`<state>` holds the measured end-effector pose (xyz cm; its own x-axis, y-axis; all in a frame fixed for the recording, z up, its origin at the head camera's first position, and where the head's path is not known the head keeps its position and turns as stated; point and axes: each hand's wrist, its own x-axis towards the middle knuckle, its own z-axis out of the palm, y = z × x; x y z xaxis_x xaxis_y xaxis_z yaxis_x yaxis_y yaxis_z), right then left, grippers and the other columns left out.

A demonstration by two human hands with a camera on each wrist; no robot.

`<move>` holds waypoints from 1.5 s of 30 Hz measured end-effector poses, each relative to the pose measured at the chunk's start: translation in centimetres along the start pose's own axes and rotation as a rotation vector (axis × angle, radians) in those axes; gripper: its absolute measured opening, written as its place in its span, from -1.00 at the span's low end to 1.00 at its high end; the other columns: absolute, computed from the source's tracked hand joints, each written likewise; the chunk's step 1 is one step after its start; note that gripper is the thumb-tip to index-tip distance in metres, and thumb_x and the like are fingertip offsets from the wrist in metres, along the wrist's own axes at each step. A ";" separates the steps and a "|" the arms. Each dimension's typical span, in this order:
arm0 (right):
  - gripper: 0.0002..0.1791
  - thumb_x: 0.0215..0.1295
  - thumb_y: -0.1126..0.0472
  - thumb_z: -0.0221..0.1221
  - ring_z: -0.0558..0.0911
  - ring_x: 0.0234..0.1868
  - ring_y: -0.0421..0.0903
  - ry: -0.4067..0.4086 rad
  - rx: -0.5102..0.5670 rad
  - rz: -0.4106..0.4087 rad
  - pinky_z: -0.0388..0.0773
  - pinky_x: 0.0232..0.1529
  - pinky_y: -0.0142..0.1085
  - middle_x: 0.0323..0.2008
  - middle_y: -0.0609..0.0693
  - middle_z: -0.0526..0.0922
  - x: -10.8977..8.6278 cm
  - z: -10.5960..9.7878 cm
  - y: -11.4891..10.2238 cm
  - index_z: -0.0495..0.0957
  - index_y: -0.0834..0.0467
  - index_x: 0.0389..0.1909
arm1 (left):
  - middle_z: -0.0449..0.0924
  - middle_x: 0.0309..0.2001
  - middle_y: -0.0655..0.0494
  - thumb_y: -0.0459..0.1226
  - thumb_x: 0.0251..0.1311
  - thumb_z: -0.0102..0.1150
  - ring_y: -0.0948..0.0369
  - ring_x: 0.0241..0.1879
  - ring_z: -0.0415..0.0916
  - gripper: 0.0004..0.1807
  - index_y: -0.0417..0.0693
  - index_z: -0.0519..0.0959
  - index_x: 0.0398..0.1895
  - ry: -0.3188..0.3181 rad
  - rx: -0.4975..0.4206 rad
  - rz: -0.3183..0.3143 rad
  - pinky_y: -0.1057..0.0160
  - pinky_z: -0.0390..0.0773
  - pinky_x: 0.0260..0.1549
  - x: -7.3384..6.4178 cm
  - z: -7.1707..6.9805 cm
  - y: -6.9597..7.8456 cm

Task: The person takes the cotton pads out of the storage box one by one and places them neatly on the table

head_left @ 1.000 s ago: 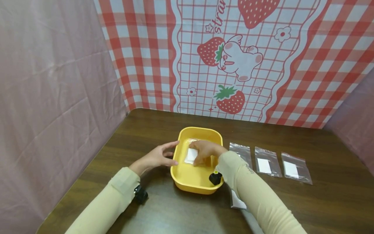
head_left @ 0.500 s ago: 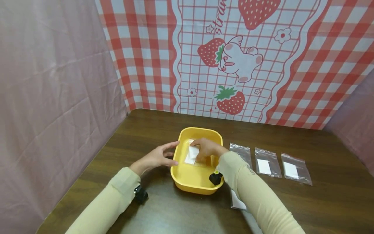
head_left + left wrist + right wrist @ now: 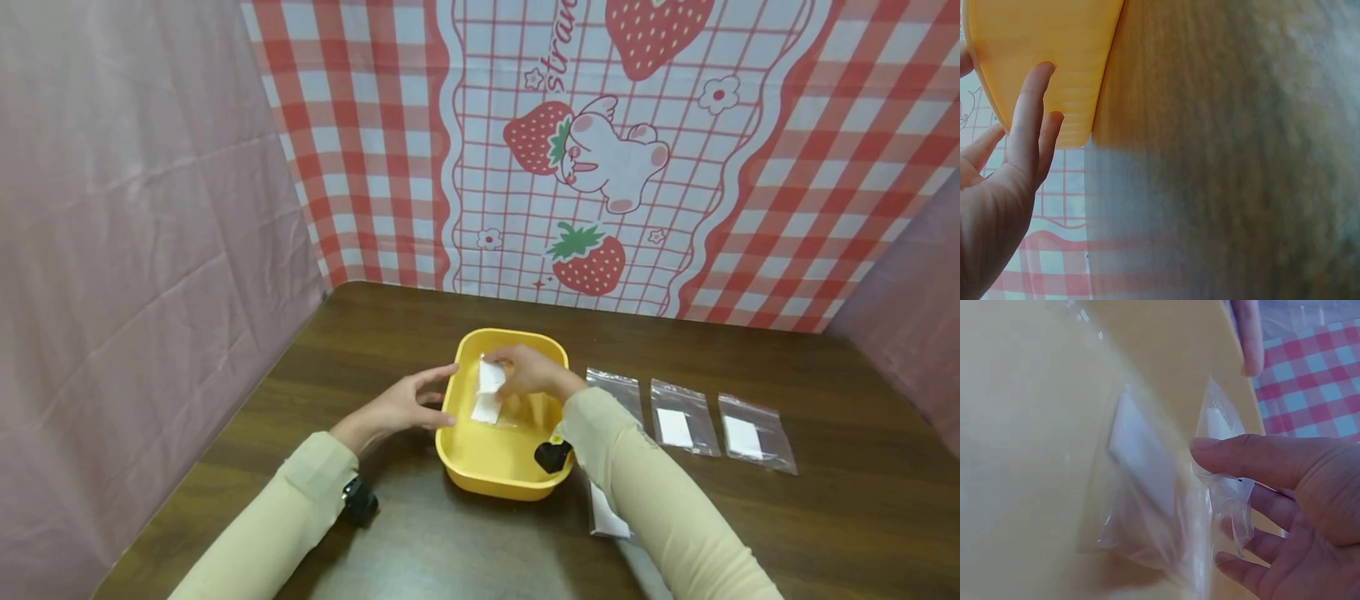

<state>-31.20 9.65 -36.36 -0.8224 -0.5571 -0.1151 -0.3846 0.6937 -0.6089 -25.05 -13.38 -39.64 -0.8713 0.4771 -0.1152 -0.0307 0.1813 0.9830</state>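
Clear bag (image 3: 1222,411), a white insert inside, is tipped up within the yellow tub (image 3: 504,485), left of centre and toward the far edge of the desk (image 3: 450,542). Right hand (image 3: 527,372) is clearly the nearer: thumb and fingers pinch the plastic, and the bag pokes out leftward from their tips; its long axis I can't settle. Left hand (image 3: 397,407) is spread loosely at the tub's left rim, gripping nothing I can see. Another bag (image 3: 1141,456) lies on the near side of the pinched one; whether they touch, I can't tell. No label reads on either bag; only the curtain (image 3: 390,192) carries lettering (image 3: 561,50), apparently "stran", cut off.
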 end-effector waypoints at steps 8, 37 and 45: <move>-0.31 -0.12 0.37 0.39 0.43 0.13 0.08 0.059 0.020 -0.050 0.27 0.20 -0.09 0.11 0.16 0.50 -0.6 -0.7 -0.8 0.45 0.26 0.15 | 0.12 0.35 -0.16 -0.42 0.00 0.34 -0.11 0.20 0.26 -0.11 -0.10 0.11 0.41 0.010 0.007 0.004 0.13 0.57 -0.18 -0.1 0.2 0.1; -0.24 -0.13 0.31 0.44 0.40 0.18 0.02 0.202 0.017 -0.150 0.30 0.18 -0.08 0.17 0.07 0.47 -5.3 -1.5 -2.7 0.43 0.14 0.21 | 0.12 0.37 -0.07 -0.40 0.03 0.33 -0.09 0.21 0.25 -0.15 0.01 0.16 0.40 0.030 0.043 -0.023 0.12 0.57 -0.17 -0.1 0.6 0.0; -0.19 -0.13 0.28 0.45 0.39 0.19 0.07 0.249 0.067 -0.146 0.31 0.16 0.01 0.18 0.03 0.45 -7.7 -1.5 -2.2 0.40 0.06 0.25 | 0.10 0.37 -0.08 -0.40 0.03 0.33 -0.10 0.22 0.23 -0.14 -0.03 0.14 0.41 0.018 0.049 -0.017 0.12 0.56 -0.14 -0.1 0.5 0.0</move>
<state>-24.62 13.10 -33.00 -0.8412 -0.5138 0.1687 -0.4847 0.5780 -0.6565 -24.67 -12.97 -39.65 -0.8797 0.4577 -0.1289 -0.0220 0.2315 0.9726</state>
